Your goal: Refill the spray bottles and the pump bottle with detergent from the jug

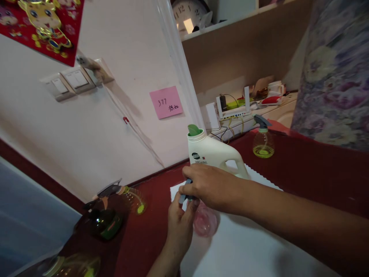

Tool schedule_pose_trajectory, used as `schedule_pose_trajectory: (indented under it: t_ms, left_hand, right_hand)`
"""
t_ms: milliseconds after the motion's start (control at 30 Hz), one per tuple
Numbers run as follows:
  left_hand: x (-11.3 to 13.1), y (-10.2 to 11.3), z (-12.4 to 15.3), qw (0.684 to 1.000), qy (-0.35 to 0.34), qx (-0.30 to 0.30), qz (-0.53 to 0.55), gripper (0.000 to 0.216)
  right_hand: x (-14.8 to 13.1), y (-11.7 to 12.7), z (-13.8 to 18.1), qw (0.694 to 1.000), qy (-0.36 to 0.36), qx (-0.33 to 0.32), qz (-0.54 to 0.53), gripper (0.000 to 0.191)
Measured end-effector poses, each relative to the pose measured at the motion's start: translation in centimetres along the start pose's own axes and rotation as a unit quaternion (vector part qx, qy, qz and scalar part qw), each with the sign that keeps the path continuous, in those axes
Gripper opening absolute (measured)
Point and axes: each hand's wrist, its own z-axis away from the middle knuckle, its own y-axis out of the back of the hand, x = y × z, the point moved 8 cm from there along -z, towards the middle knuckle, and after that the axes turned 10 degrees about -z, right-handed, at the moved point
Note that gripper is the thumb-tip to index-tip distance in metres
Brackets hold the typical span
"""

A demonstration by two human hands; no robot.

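Note:
A pink see-through spray bottle [205, 221] stands on a white sheet in front of me. My right hand [211, 186] is closed around its grey spray head [183, 197] from above. The fingers of my left hand [180, 221] are closed at the same spray head and the bottle's neck, below the right hand. Much of the head and neck is hidden by my fingers. Just behind my hands is a pale green jug [215, 150] with a handle, a dark round label and a green piece in its uncapped mouth.
Spray bottles lie or stand at the left, including a clear one [135, 200] and a dark green one [108, 223]. Another spray bottle [263, 142] with yellow-green liquid stands at the back right. The white sheet [239, 238] covers part of the dark red table [317, 169]. A router [235, 111] sits behind.

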Motion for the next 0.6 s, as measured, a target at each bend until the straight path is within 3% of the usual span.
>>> schedule_pose_trajectory:
  t_ms: [167,433,600]
  left_hand:
    - [-1.1,-0.5,0.0,0.997,0.007,-0.053,0.046,0.034]
    - [-1.3,0.2,-0.3,0.998,0.043,0.042,0.03,0.043]
    - [-1.1,-0.2,0.0,0.999,0.004,-0.008,0.038,0.03]
  right_hand:
    - [0.1,0.0,0.1,1.0,0.002,0.003,0.005,0.016]
    - [0.0,0.1,0.0,1.0,-0.009,-0.002,-0.004,0.024]
    - [0.1,-0.1,0.1,1.0,-0.005,-0.001,0.0,0.016]
